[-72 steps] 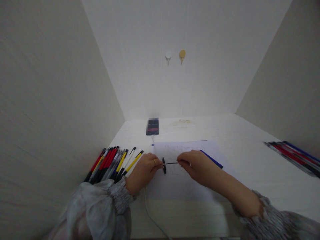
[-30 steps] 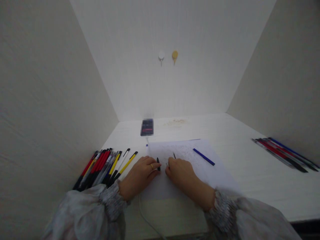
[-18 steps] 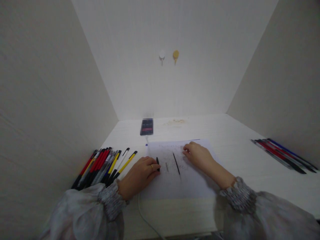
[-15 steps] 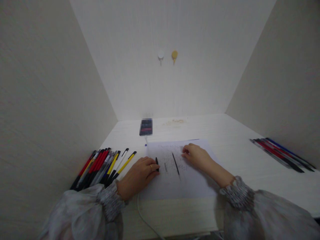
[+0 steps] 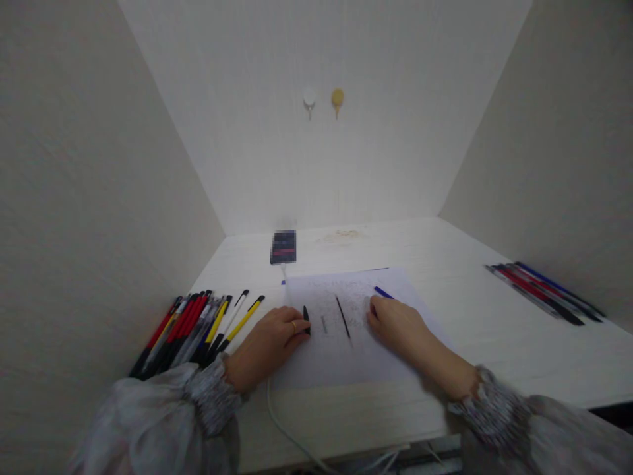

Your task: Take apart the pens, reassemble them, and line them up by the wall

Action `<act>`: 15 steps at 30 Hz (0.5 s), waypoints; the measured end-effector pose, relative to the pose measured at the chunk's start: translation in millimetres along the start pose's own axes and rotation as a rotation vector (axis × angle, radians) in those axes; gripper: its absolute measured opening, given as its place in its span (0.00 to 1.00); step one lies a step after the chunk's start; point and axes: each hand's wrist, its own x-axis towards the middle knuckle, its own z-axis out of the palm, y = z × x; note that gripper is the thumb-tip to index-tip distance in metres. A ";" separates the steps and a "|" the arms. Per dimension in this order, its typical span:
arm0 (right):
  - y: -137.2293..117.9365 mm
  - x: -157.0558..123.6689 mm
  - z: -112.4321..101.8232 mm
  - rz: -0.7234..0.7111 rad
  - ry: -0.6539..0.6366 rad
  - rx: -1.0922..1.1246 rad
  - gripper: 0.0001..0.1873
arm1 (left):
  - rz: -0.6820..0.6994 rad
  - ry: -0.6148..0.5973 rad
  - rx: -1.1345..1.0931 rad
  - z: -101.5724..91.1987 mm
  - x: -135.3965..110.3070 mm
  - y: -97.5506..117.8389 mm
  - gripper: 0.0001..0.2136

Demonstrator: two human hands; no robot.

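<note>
My left hand (image 5: 277, 336), a ring on one finger, rests at the left of a white paper sheet (image 5: 366, 366) with its fingers closed on a short black pen part (image 5: 306, 319). Right of it lies a small grey mark or spring-like piece (image 5: 324, 324), too blurred to tell. A thin black pen refill (image 5: 343, 316) lies slanted on the sheet. My right hand (image 5: 398, 323) is curled closed at the sheet's right side. Beyond its knuckles a blue stick-like piece (image 5: 384, 292) shows; whether the fingers hold it is hidden.
Several pens (image 5: 198, 323) with red, yellow, white and clear barrels lie at the left wall. More red, black and blue pens (image 5: 544, 290) lie at the right. A phone (image 5: 283, 247) stands at the back, with a white cable (image 5: 284, 425) near the front edge.
My right hand has shifted right and toward me, its fingers curling tighter, and the blue piece now shows beyond it. My left hand keeps its grip. The camera view has shifted slightly.
</note>
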 end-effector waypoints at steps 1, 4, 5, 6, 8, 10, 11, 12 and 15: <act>-0.3 -2.5 -0.6 -0.001 0.003 -0.002 0.13 | -0.002 -0.002 -0.004 0.7 0.1 -0.4 0.10; 4.8 -4.3 -7.3 -0.005 0.000 0.012 0.14 | -0.005 -0.002 -0.023 2.1 0.2 -1.0 0.10; 9.5 -3.2 -11.2 -0.001 0.004 0.020 0.15 | -0.003 0.000 -0.028 2.1 0.2 -0.9 0.11; 15.7 -1.6 -15.4 0.009 0.016 0.025 0.15 | 0.000 0.003 -0.031 2.0 0.2 -0.8 0.11; 30.8 2.6 -23.6 0.033 0.067 0.027 0.16 | 0.003 0.011 -0.030 1.2 0.3 -0.2 0.10; 45.3 6.5 -28.6 0.068 0.105 0.027 0.17 | 0.004 0.012 -0.025 -0.2 0.4 0.6 0.10; 50.7 7.8 -29.2 0.069 0.100 0.041 0.17 | 0.003 0.012 -0.023 -0.9 0.4 1.1 0.10; 54.4 8.5 -28.4 0.066 0.081 0.060 0.16 | 0.001 0.014 -0.021 -1.6 0.3 1.6 0.10; 55.9 6.9 -20.7 0.063 0.020 0.080 0.15 | 0.001 0.013 -0.022 -3.3 -0.2 2.7 0.10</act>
